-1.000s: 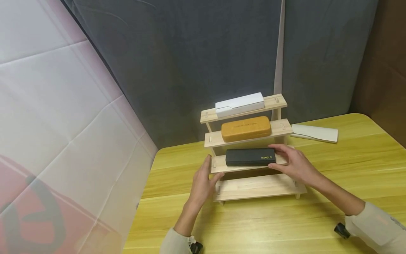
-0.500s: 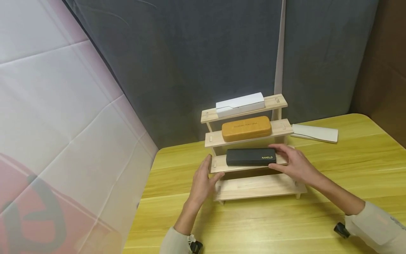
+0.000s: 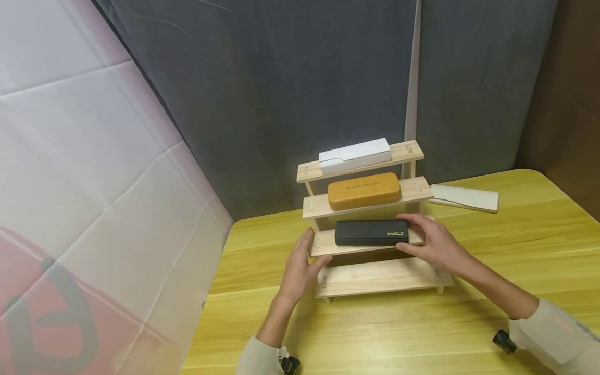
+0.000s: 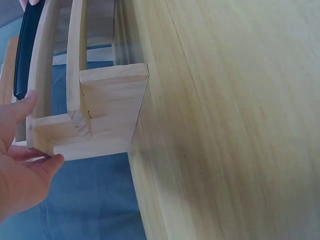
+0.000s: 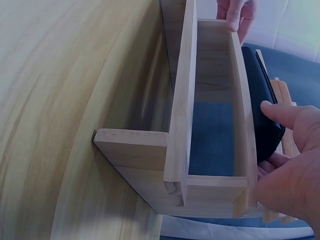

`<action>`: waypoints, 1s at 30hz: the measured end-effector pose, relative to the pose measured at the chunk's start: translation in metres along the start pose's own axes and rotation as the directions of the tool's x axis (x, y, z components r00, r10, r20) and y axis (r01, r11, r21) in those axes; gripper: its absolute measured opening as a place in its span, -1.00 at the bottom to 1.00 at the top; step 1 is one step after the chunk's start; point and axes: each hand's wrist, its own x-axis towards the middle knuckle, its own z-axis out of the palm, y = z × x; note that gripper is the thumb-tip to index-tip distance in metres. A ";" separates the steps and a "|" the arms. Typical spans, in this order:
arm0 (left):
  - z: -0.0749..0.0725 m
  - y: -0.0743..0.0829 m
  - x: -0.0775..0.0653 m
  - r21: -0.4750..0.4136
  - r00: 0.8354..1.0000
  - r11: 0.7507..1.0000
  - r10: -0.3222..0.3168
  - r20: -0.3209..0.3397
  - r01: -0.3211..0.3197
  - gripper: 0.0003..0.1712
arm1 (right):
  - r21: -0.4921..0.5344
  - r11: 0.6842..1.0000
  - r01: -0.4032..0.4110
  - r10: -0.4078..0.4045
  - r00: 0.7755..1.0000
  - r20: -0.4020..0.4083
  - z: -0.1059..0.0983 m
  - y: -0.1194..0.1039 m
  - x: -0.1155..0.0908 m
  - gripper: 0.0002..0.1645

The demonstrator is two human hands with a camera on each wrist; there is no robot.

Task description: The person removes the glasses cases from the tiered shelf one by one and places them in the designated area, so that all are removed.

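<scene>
A tiered wooden rack (image 3: 382,278) stands on the table. My left hand (image 3: 297,273) holds the left end of its second tier from the bottom; in the left wrist view the thumb and fingers (image 4: 47,167) lie around the board's end. On that tier rests a black glasses case (image 3: 367,233) with gold lettering. My right hand (image 3: 438,242) pinches the case's right end; the right wrist view has its thumb on the black case (image 5: 260,100). An orange-brown glasses case (image 3: 363,191) sits one tier up, and a white case (image 3: 355,157) on the top tier.
A flat off-white case (image 3: 466,198) lies on the yellow wood-grain table (image 3: 375,333) to the right behind the rack. A grey curtain (image 3: 281,104) hangs at the back, and a pale panel (image 3: 117,156) stands at the left.
The black glasses case has shifted very slightly right along its tier, if at all. Both hands keep their places.
</scene>
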 end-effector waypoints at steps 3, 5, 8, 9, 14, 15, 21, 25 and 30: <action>0.000 -0.002 0.000 -0.017 1.000 1.000 -0.008 0.012 0.009 -0.02 | -0.001 1.000 0.001 -0.001 1.000 -0.003 0.000 0.000 0.000 -0.24; -0.001 -0.003 0.000 -0.030 1.000 1.000 -0.010 0.016 0.011 -0.03 | -0.005 1.000 -0.004 0.004 1.000 -0.009 0.000 0.000 0.000 -0.25; -0.002 -0.005 0.001 -0.050 1.000 0.999 -0.010 0.020 0.011 -0.03 | 0.002 1.000 -0.013 0.013 1.000 -0.015 0.000 -0.001 0.000 -0.25; -0.002 -0.005 0.001 -0.058 1.000 0.998 -0.010 0.020 0.011 -0.04 | 0.005 1.000 -0.016 0.016 1.000 -0.018 0.000 -0.001 -0.001 -0.25; -0.004 -0.006 0.002 -0.085 1.000 0.996 -0.004 0.020 0.006 -0.05 | 0.017 1.000 -0.018 0.019 0.999 -0.045 0.000 -0.002 -0.003 -0.25; -0.005 -0.005 0.003 -0.089 1.000 0.996 -0.003 0.021 0.005 -0.05 | 0.020 1.000 -0.015 0.016 0.999 -0.052 0.000 -0.002 -0.004 -0.25; -0.006 -0.005 0.004 -0.098 1.000 0.995 -0.007 0.024 0.009 -0.06 | 0.014 1.000 -0.019 0.020 0.995 -0.096 -0.002 0.001 -0.009 -0.24; -0.006 -0.005 0.004 -0.096 1.000 0.995 -0.008 0.028 0.011 -0.06 | 0.037 0.999 -0.029 0.033 0.993 -0.111 -0.005 -0.001 -0.014 -0.24; -0.006 -0.005 0.004 -0.093 1.000 0.996 -0.005 0.030 0.008 -0.06 | 0.051 0.998 -0.030 0.036 0.992 -0.122 -0.011 -0.004 -0.021 -0.26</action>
